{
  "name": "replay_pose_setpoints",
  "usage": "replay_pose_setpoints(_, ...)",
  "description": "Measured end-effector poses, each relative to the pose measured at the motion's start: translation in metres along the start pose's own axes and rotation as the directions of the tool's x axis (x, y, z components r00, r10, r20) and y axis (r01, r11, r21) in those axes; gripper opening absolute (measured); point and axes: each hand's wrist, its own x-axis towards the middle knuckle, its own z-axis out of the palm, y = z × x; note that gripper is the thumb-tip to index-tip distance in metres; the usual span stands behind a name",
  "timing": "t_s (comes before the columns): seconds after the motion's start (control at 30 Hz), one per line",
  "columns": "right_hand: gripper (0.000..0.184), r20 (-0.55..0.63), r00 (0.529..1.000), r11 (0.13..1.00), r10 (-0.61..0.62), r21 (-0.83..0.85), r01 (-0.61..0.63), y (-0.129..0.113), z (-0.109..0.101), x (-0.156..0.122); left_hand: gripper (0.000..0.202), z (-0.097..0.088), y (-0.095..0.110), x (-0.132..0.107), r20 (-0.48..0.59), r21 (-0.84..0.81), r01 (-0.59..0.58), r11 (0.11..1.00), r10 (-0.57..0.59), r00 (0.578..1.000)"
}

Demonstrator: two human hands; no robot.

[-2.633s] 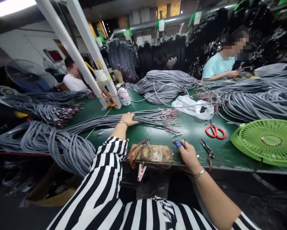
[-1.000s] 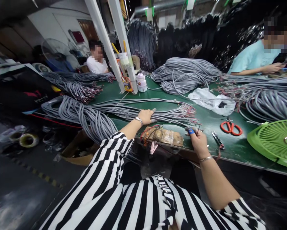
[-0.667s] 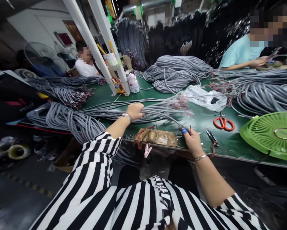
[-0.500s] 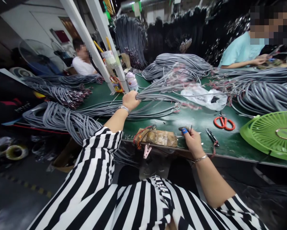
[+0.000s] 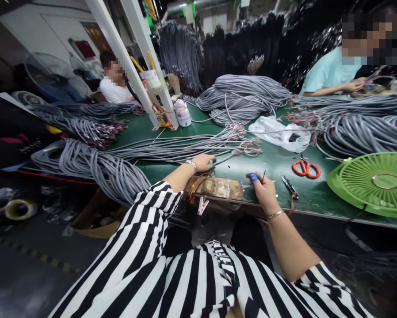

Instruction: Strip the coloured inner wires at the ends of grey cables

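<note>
A long bundle of grey cables lies across the green table, its red and white wire ends fanned out to the right. My left hand rests on the table just in front of the bundle, fingers closed on a single grey cable that runs off to the right. My right hand sits at the table's near edge, a blue-taped fingertip up, pinching a thin dark tool. A worn brown block with red wires lies between my hands, a pink clip hanging below it.
Red-handled scissors and small cutters lie right of my right hand, beside a green fan grille. A plastic bag, big grey cable coils and white posts stand behind. Two co-workers sit across.
My left hand gripped the cable bundle, lifted it off the table, then set it down; it now lies low and nearer me holding one cable. My right hand stayed put.
</note>
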Motion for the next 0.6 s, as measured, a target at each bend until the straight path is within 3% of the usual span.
replay_pose_setpoints(0.1,0.039,-0.001,1.000,1.000,-0.008,-0.008,0.008,0.001,0.000,0.001,0.027,-0.014,0.001,-0.012,-0.043,0.022,0.078,0.997,-0.077,0.996)
replay_pose_setpoints(0.17,0.040,-0.002,1.000,1.000,-0.020,-0.019,0.020,0.003,0.000,0.002,0.025,-0.029,-0.002,-0.030,-0.216,-0.083,0.121,0.989,-0.136,0.967)
replay_pose_setpoints(0.2,0.040,-0.005,1.000,0.999,-0.026,-0.027,0.026,0.005,0.000,0.002,0.025,-0.036,-0.003,-0.044,-0.329,-0.169,0.111,0.979,-0.163,0.930)
replay_pose_setpoints(0.3,0.039,-0.024,0.999,0.998,-0.031,-0.058,0.030,0.009,0.000,0.004,0.028,-0.049,0.001,-0.100,-0.562,-0.341,-0.094,0.935,-0.123,0.818)
replay_pose_setpoints(0.33,0.039,-0.028,0.999,0.997,-0.032,-0.070,0.030,0.010,-0.001,0.004,0.031,-0.049,0.007,-0.120,-0.570,-0.370,-0.169,0.913,-0.080,0.818)
replay_pose_setpoints(0.43,0.038,-0.026,0.999,0.995,-0.043,-0.091,0.040,0.013,-0.001,0.005,0.033,-0.031,0.034,-0.178,-0.535,-0.456,-0.323,0.829,0.035,0.844)
replay_pose_setpoints(0.6,0.041,-0.008,0.997,0.990,-0.077,-0.118,0.076,0.014,0.000,0.006,0.032,0.021,0.072,-0.247,-0.469,-0.646,-0.290,0.706,-0.067,0.881)
